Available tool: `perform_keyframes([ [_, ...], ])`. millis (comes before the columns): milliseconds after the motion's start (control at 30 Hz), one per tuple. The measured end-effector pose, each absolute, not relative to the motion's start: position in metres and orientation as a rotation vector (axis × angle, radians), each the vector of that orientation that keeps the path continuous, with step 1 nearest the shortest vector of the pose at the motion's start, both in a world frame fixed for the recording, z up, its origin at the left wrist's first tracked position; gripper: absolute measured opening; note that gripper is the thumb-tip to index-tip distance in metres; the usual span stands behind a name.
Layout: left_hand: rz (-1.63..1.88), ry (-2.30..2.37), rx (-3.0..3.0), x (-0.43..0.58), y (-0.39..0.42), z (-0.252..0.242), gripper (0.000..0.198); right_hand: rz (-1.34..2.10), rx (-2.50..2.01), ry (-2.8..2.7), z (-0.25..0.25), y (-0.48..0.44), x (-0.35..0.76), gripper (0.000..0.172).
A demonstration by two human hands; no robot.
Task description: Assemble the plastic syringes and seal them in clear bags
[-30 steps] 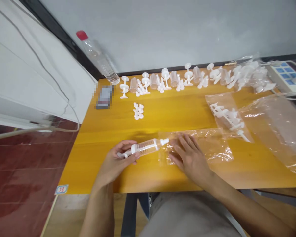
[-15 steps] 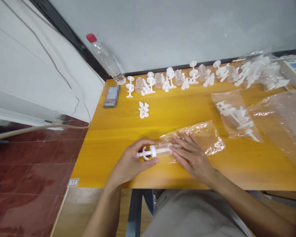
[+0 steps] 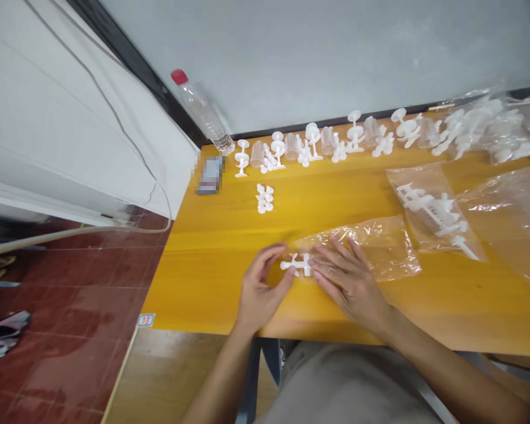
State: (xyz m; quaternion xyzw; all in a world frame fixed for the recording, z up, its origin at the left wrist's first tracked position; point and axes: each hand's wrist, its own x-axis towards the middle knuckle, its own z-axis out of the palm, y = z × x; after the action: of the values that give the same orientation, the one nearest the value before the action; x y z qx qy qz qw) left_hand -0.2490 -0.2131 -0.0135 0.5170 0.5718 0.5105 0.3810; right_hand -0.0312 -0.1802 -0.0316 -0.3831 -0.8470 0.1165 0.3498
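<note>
A syringe-like plastic piece [image 3: 298, 265] with a white handle and collar lies near the front of the table. Its clear barrel, seen earlier, is now mostly hidden beneath my right hand and the bag. My left hand [image 3: 262, 288] curves around the handle end, thumb and fingers apart; the thumb tip is at the handle, and whether it touches I cannot tell. Over the other end, my right hand [image 3: 351, 282] lies flat with fingers spread, resting on the clear plastic bag [image 3: 393, 247] and the piece's collar end.
White plastic parts and clear cups [image 3: 327, 140] line the back edge. A small cluster of white pieces [image 3: 265, 199] sits ahead of my left hand. A filled bag [image 3: 437, 218] lies to the right. A bottle [image 3: 205, 118] and a blurred dark object [image 3: 211, 175] are back left.
The syringe-like piece has slid right, further under my right hand and the bag. My left hand has followed it rightward and loosened from around the collar. The view has shifted slightly.
</note>
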Motion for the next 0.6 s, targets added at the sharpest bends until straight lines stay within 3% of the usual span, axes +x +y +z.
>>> perform_keyframes([
  [233, 1.071, 1.688, 1.205, -0.251, -0.223, -0.011, 0.025, 0.192, -1.015, -2.217, -0.025, -0.182, -0.035, 0.027],
  [367, 1.048, 1.521, 1.307, -0.230, -0.214, -0.006, 0.025, 0.048, -0.977, -2.224, -0.017, -0.182, -0.038, 0.027],
  [500, 1.139, 1.571, 1.344, -0.232, -0.221, -0.001, 0.029, 0.129, -1.002, -2.143, -0.008, -0.177, -0.035, 0.026],
  [567, 1.269, 1.722, 1.232, -0.233, -0.227, 0.001, 0.044, 0.272, -1.043, -2.033, -0.002, -0.175, -0.036, 0.026],
  [600, 1.301, 1.743, 1.150, -0.230, -0.229, 0.002, 0.061, 0.358, -1.062, -1.960, 0.002, -0.173, -0.037, 0.026],
])
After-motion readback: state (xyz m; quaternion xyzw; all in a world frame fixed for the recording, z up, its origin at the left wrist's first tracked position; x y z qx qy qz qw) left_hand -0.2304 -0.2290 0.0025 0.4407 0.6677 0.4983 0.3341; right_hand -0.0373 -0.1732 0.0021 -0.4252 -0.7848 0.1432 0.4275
